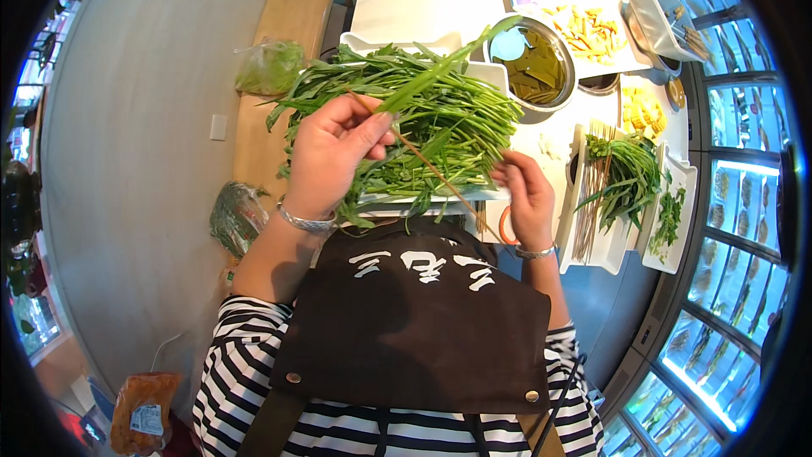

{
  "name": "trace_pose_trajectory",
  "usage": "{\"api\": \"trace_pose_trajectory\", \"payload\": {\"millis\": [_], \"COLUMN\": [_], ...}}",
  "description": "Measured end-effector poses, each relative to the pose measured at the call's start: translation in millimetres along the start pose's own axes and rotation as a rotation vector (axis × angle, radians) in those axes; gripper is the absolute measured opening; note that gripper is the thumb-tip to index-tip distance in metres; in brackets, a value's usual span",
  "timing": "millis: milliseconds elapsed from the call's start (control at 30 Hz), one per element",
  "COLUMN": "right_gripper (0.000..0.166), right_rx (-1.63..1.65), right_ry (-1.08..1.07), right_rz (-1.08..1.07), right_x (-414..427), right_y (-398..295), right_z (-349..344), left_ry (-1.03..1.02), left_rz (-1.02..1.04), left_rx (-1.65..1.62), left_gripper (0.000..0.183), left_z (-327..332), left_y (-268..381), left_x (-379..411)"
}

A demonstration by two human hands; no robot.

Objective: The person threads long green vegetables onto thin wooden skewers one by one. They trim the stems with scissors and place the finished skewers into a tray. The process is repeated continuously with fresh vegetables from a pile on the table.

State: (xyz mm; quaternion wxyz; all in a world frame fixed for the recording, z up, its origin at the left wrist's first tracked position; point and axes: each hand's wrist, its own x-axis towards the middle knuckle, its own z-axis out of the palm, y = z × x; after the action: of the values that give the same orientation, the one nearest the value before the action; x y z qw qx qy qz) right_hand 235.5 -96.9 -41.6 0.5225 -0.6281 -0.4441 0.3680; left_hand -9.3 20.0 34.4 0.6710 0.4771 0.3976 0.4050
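Observation:
My left hand [346, 146] pinches a thin wooden skewer [438, 172] together with a long green leafy stalk [438, 76], which points up and to the right. The skewer slants down to the right, past my wrist on the other side. Under both hands, a large pile of leafy green vegetables [457, 108] fills a white tray [488, 75], stems to the right. My right hand [526, 193] is at the stem ends by the tray's near right corner, fingers bent and slightly blurred; whether it grips a stem is unclear. Orange scissor handles [506, 226] show beside it.
A metal pot of dark green pieces [539, 70] stands behind, near a tray of yellow strips [593, 35]. At right, a white tray [596, 254] holds skewers and skewered greens; another tray [666, 219] holds loose leaves. Bagged greens [273, 66] lie on the wooden bench [254, 139] at left.

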Motion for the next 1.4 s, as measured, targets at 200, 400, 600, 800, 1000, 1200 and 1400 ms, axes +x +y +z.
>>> {"api": "trace_pose_trajectory", "payload": {"millis": [200, 400, 600, 800, 1000, 1200, 1400], "right_gripper": [0.039, 0.044, 0.027, 0.011, 0.036, 0.027, 0.018], "right_rx": [-0.929, -1.093, -0.711, 0.134, -0.114, -0.084, -0.025], "right_ry": [0.119, 0.188, 0.138, -0.061, -0.512, -0.614, -0.559], "right_rz": [0.216, 0.126, 0.429, 0.533, 0.203, 0.086, 0.146], "right_x": [-80.5, -95.7, -102.8, -113.8, -43.4, -9.9, -5.6], "right_y": [127.9, 164.8, 166.9, 86.3, 2.9, -9.1, -5.3], "right_z": [-50.0, -46.3, -84.7, -103.9, -21.7, 9.9, 21.8], "left_ry": [0.027, 0.022, 0.023, 0.04, 0.007, -0.001, -0.003], "left_rz": [-0.075, -0.103, -0.112, -0.137, -0.198, -0.244, -0.26], "left_rx": [-0.044, -0.005, -0.006, 0.0, 0.01, 0.048, 0.039], "left_gripper": [0.016, 0.016, 0.015, 0.014, 0.014, 0.016, 0.016], "left_z": [-3.3, 3.5, 1.4, -3.7, 5.8, 11.0, 7.5], "left_y": [-10.5, -13.3, -17.2, -27.9, -34.9, -37.0, -44.3], "left_x": [2.9, 3.3, 4.2, 4.7, 1.5, -2.0, -4.0]}}
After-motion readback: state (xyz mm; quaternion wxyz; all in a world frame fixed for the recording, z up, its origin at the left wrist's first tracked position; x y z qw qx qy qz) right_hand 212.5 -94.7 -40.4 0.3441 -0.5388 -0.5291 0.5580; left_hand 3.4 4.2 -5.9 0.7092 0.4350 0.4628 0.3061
